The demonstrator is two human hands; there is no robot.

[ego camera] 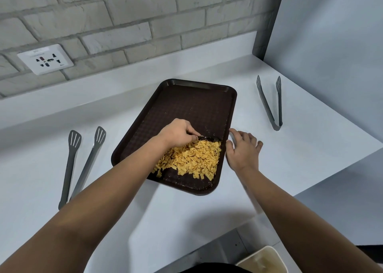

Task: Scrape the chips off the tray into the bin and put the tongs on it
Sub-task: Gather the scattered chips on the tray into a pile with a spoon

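On the table [207, 221], chips [192, 158] are sitting heaped at the near end of the tray [196, 106]. Left hand [178, 132] is pinching a small dark scraper, half hidden; right hand [243, 148], fingers spread, is steadying the tray's right rim. Scraping is underway; next, likely sweeping toward the bin [263, 260], cut off below. Tongs [269, 101] [80, 164] are lying either side of the tray.

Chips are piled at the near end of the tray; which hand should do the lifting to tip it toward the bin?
Right. The right hand already touches the tray rim, on the bin's side. The left hand pinches a dark tool in the chips.
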